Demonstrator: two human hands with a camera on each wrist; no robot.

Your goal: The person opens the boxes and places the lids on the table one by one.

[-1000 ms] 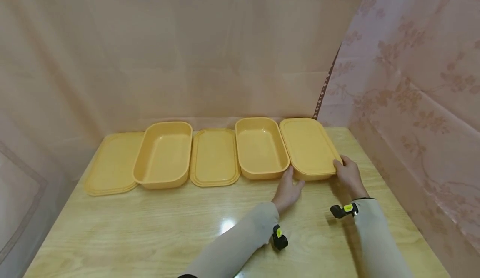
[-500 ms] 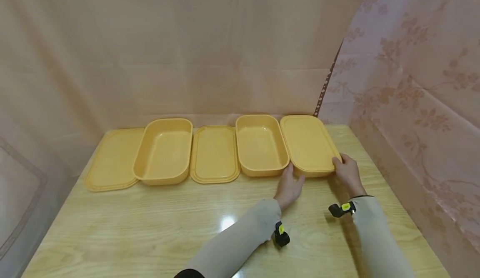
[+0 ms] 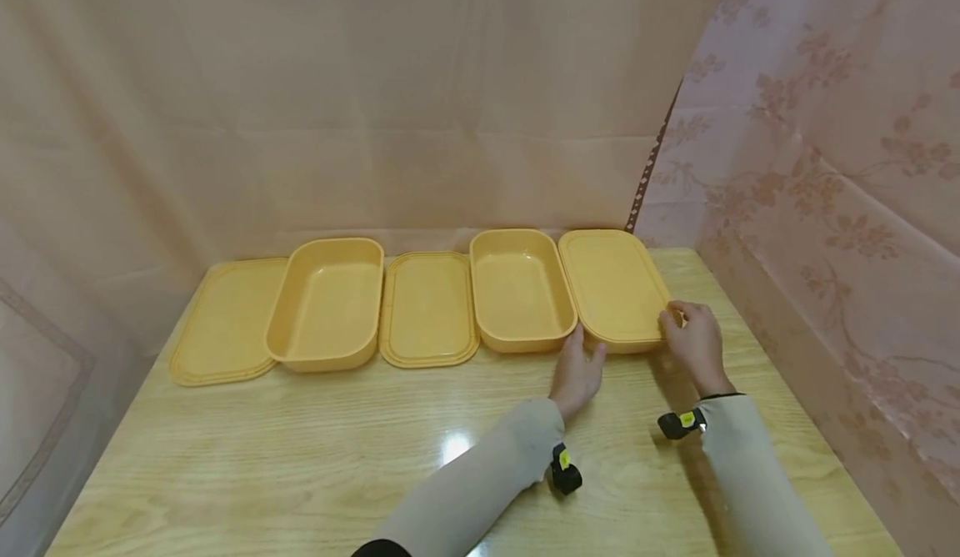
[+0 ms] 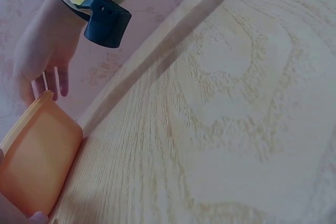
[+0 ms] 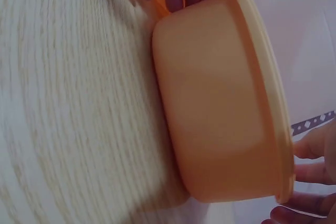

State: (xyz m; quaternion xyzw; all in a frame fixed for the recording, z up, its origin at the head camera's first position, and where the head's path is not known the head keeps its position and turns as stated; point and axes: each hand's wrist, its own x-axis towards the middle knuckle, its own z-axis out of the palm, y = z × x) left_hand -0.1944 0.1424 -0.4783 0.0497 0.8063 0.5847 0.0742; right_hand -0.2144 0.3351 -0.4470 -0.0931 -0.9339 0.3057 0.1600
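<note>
At the right end of a row in the head view sits a yellow box (image 5: 220,98) with a flat lid (image 3: 615,282) on it. My right hand (image 3: 697,344) pinches the lid's near right corner; in the right wrist view its fingers (image 5: 312,171) are at the lid's edge. My left hand (image 3: 577,378) is at the near left corner, fairly straight fingers touching the box and thumb spread apart along its front. An uncovered yellow box (image 3: 522,290) stands directly left of it. In the left wrist view, only bits of my left hand (image 4: 18,208) show.
Further left lie a smaller loose lid (image 3: 430,309), another uncovered box (image 3: 330,303) and a larger loose lid (image 3: 228,319). All stand along the back of the wooden table (image 3: 300,457). A beige curtain (image 3: 375,107) hangs behind, a floral cloth (image 3: 840,207) at right.
My right fingers have shifted slightly inward over the lid's corner, with the index finger more arched. The left hand stays at the near left corner. The head view has tilted a little.
</note>
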